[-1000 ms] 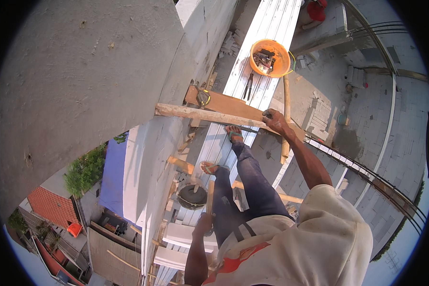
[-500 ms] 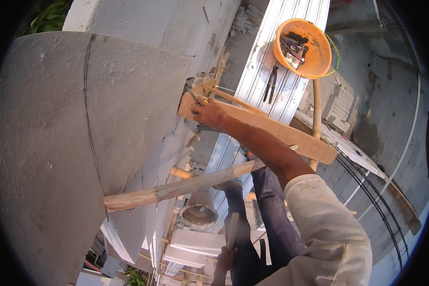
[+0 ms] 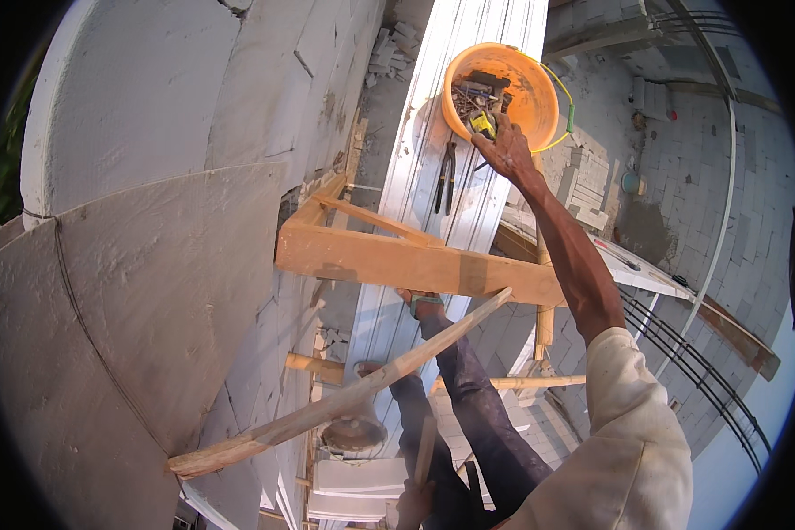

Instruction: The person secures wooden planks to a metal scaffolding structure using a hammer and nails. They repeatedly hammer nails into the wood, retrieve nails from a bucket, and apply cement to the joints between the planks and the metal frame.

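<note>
My right hand (image 3: 507,154) reaches to the near rim of an orange bucket (image 3: 533,99), its fingers closed at a yellow and black tape measure (image 3: 482,124). Nails and small tools lie inside the bucket. Low in the view, my left hand (image 3: 414,503) is wrapped round a wooden handle (image 3: 427,446); the tool's far end cannot be made out. Black-handled pincers (image 3: 445,181) rest on the ribbed metal planks (image 3: 406,168) beside the bucket. Between my hands a wooden beam (image 3: 406,265) runs out from the wall, joined by a thin wooden strip (image 3: 380,221).
A rough wooden pole (image 3: 327,411) slants from the grey panel (image 3: 168,309) up to the beam. A second bucket (image 3: 353,431) hangs or stands below, near my legs. Bamboo poles (image 3: 543,327) cross under the planks. Dark rods (image 3: 698,380) run at the right, above a lower floor.
My right hand has left the wooden beam's wall end and moved up and right to the orange bucket, with the tape measure. The view has shifted. My left hand still grips the handle.
</note>
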The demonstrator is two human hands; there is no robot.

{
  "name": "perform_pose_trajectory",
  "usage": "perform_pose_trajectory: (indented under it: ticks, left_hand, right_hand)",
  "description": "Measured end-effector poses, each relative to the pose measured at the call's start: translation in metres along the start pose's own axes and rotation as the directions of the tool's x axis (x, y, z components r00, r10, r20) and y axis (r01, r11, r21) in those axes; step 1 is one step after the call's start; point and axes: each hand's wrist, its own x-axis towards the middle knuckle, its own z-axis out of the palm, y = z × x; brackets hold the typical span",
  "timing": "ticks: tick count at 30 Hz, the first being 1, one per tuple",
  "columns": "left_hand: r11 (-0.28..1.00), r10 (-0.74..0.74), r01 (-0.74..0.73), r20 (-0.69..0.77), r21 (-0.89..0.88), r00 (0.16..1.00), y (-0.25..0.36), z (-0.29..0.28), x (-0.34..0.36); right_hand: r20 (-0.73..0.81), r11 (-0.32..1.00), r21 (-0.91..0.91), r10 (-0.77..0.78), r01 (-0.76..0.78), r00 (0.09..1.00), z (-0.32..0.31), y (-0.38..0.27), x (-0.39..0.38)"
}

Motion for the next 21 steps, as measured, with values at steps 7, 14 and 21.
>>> perform_pose_trajectory:
  ticks: [7,14,21]
  left_hand:
    - [0.982,0.025,-0.028,0.02,0.188,0.999,-0.043,-0.011,0.014]
    - [0.981,-0.06,0.053,0.034,0.184,0.998,-0.032,-0.008,0.01]
    - [0.986,-0.101,0.098,0.019,0.137,0.995,-0.021,-0.009,-0.004]
  right_hand:
    - [0.007,0.998,-0.069,-0.007,0.008,1.0,0.0,0.111,0.065]
    - [-0.38,0.845,0.309,0.53,-0.436,0.758,-0.044,0.133,0.047]
    - [0.07,0.229,0.942,0.579,-0.244,0.812,-0.078,0.11,0.048]
